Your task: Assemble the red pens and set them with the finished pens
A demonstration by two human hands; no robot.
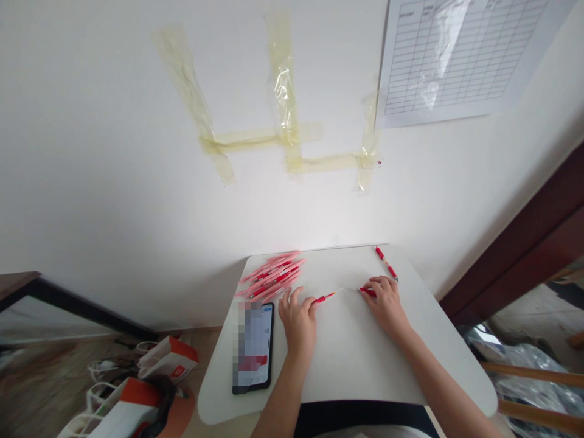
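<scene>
Over the middle of the white table, my left hand point(298, 319) pinches a red pen piece point(320, 299) between thumb and finger, its other fingers loosely spread. A thin refill point(335, 292) sticks out of that piece toward the right. My right hand point(387, 304) is closed round a red pen barrel point(367, 292), whose tip points left at the refill. A small gap separates the two parts. Beyond my right hand lies a red pen point(387, 264). Just past my left hand is a pile of red and pink-wrapped pens point(274, 275).
A phone point(253, 347) with its screen lit lies left on the white table point(356, 371). The wall behind bears yellowed tape point(285, 79) and a printed sheet point(460, 61). Paper bags point(168, 359) stand on the floor at left; plastic wrapping point(529, 371) lies at right.
</scene>
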